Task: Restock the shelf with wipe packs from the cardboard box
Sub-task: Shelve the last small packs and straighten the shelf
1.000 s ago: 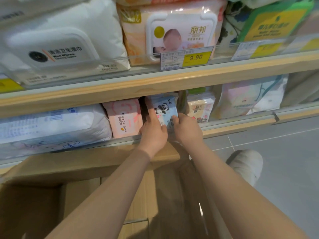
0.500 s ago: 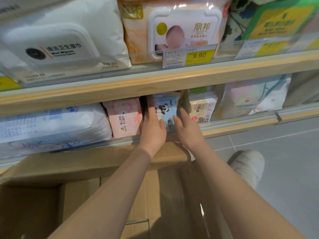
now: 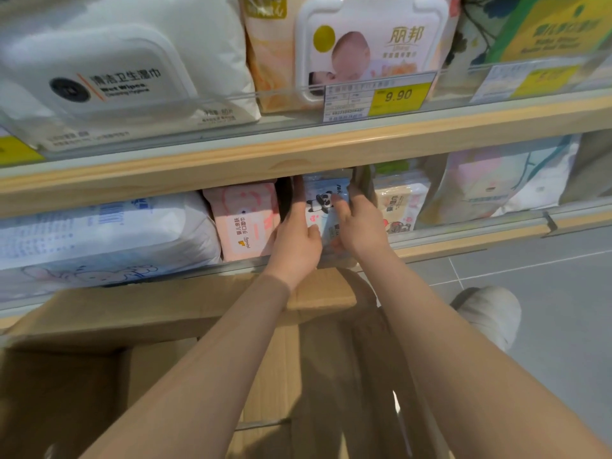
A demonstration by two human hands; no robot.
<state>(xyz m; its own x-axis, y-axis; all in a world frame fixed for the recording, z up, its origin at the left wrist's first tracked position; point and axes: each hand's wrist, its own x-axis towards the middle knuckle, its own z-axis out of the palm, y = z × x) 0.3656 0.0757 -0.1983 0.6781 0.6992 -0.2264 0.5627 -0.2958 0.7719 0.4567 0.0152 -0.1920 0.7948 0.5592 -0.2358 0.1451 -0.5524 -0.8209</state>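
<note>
A small blue wipe pack with a panda print [image 3: 326,202] stands in the lower shelf [image 3: 463,245], between a pink pack [image 3: 246,223] and a cream pack [image 3: 399,210]. My left hand [image 3: 296,240] holds its left side, fingers reaching up along the edge and thumb on its front. On the pack's right side, my right hand [image 3: 359,226] grips with the fingers behind and the thumb in front. The open cardboard box [image 3: 165,326] sits below my arms; its inside is dark and no packs show in it.
The upper shelf [image 3: 298,150] carries large white, peach and green wipe packs behind a clear rail with a 9.90 price tag [image 3: 381,96]. A big white-blue pack [image 3: 99,233] fills the lower left. Grey floor tiles and a shoe [image 3: 490,313] lie to the right.
Both hands have pushed the panda pack deeper and more upright into the gap on the lower shelf. The camera has moved slightly closer.
</note>
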